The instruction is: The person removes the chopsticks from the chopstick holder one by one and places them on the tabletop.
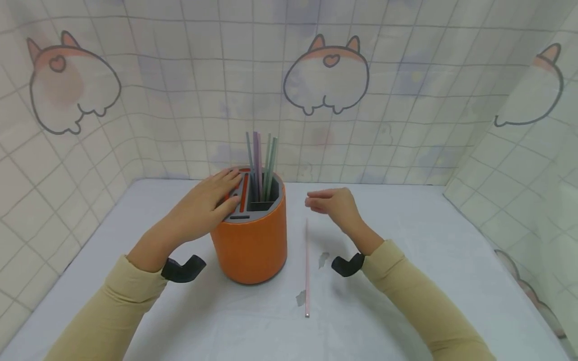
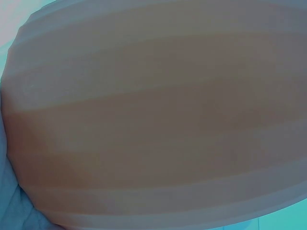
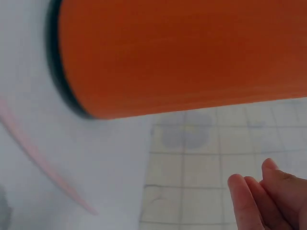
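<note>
An orange round holder [image 1: 253, 250] with a grey slotted top stands on the white table. Several thin blue, purple, pink and green sticks [image 1: 257, 168] stand upright in its open compartment. My left hand [image 1: 203, 205] rests on the left side of the top, its fingers lying over the slots. To the right of the holder, a pink stick [image 1: 307, 271] lies flat on the table. My right hand [image 1: 337, 206] hovers near its far end, fingers extended and holding nothing. In the right wrist view, the holder's side [image 3: 182, 52] is beside that hand [image 3: 268, 203].
White cloth covers the table [image 1: 406, 220], with small grey patches [image 1: 323, 259] near the pink stick. A gridded curtain [image 1: 406, 125] with cartoon animals surrounds the back and sides. Dark bands [image 1: 182, 269] are on both wrists. A banded brownish surface [image 2: 158, 120] fills the left wrist view.
</note>
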The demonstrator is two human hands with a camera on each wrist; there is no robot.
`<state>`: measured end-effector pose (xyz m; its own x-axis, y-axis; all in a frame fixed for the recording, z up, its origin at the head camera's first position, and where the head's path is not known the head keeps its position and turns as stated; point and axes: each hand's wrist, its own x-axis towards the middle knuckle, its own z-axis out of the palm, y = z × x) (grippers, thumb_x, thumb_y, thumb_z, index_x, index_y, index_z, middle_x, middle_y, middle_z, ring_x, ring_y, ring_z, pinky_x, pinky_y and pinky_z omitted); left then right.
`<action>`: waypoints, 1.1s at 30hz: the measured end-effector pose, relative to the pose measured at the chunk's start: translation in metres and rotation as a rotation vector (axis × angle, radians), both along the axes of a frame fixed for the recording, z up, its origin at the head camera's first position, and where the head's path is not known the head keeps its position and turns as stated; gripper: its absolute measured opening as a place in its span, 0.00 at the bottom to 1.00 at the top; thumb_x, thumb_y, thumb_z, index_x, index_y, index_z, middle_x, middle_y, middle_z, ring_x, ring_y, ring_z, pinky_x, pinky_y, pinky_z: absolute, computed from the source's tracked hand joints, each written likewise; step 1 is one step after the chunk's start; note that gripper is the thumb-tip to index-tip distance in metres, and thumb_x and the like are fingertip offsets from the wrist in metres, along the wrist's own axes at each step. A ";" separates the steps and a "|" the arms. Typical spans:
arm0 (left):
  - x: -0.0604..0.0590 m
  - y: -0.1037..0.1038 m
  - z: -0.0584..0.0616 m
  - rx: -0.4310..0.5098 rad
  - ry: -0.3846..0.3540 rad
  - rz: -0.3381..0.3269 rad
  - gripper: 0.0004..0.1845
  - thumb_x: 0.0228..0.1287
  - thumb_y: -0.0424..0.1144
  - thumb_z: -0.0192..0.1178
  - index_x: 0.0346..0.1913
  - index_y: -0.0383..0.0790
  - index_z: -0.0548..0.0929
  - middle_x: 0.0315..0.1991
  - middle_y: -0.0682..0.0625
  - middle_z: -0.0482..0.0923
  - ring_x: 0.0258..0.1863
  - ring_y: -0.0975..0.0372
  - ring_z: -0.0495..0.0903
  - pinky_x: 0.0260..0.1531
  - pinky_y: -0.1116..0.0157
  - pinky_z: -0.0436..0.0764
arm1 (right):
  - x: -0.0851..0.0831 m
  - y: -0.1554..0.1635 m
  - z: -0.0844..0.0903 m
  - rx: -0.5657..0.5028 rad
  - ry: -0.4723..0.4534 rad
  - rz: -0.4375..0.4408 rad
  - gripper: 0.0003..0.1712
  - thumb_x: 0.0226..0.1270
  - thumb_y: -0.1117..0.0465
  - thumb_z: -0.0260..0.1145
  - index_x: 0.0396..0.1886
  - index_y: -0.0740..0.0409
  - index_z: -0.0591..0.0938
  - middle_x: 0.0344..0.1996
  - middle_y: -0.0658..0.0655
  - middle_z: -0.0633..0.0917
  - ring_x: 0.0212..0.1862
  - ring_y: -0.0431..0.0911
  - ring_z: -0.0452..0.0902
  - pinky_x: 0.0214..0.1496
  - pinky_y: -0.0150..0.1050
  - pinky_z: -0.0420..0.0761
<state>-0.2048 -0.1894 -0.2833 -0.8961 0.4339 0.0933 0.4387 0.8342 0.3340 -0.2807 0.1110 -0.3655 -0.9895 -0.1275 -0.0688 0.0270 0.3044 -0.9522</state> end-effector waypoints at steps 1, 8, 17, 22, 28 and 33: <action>0.000 0.000 0.000 0.002 0.000 0.000 0.32 0.80 0.50 0.40 0.79 0.40 0.53 0.81 0.44 0.47 0.81 0.48 0.43 0.79 0.44 0.44 | 0.001 -0.002 0.009 0.000 0.030 0.002 0.18 0.66 0.57 0.70 0.53 0.59 0.86 0.50 0.60 0.89 0.51 0.47 0.87 0.60 0.40 0.83; 0.001 0.000 0.001 0.001 0.000 0.001 0.32 0.80 0.50 0.40 0.79 0.39 0.54 0.81 0.44 0.48 0.81 0.48 0.44 0.79 0.44 0.45 | 0.008 -0.021 0.054 -0.093 0.178 0.055 0.18 0.66 0.56 0.70 0.52 0.59 0.87 0.51 0.58 0.88 0.54 0.47 0.86 0.65 0.43 0.79; 0.001 0.000 0.001 0.002 0.007 0.003 0.32 0.79 0.50 0.42 0.78 0.38 0.55 0.81 0.44 0.49 0.81 0.48 0.44 0.79 0.43 0.46 | 0.011 -0.047 0.075 -0.138 0.257 0.067 0.18 0.63 0.53 0.73 0.50 0.55 0.89 0.47 0.55 0.90 0.55 0.44 0.84 0.67 0.46 0.78; 0.000 0.000 0.000 0.001 0.007 0.002 0.32 0.80 0.50 0.41 0.78 0.38 0.55 0.80 0.44 0.49 0.81 0.48 0.44 0.79 0.43 0.46 | 0.012 -0.057 0.075 -0.107 0.292 0.053 0.19 0.61 0.51 0.75 0.50 0.52 0.89 0.47 0.53 0.90 0.58 0.44 0.82 0.69 0.51 0.76; 0.000 -0.001 0.000 0.008 0.000 -0.002 0.32 0.80 0.51 0.40 0.79 0.39 0.54 0.81 0.44 0.48 0.81 0.48 0.44 0.79 0.43 0.46 | 0.011 -0.064 0.075 -0.101 0.352 0.033 0.19 0.59 0.51 0.76 0.48 0.54 0.90 0.47 0.54 0.90 0.55 0.44 0.84 0.64 0.46 0.81; 0.000 -0.001 0.000 0.015 -0.004 -0.006 0.32 0.80 0.51 0.40 0.79 0.39 0.53 0.81 0.43 0.48 0.81 0.48 0.43 0.79 0.43 0.45 | 0.011 -0.067 0.075 -0.102 0.398 0.023 0.18 0.61 0.53 0.75 0.47 0.58 0.89 0.46 0.56 0.90 0.51 0.44 0.87 0.56 0.39 0.85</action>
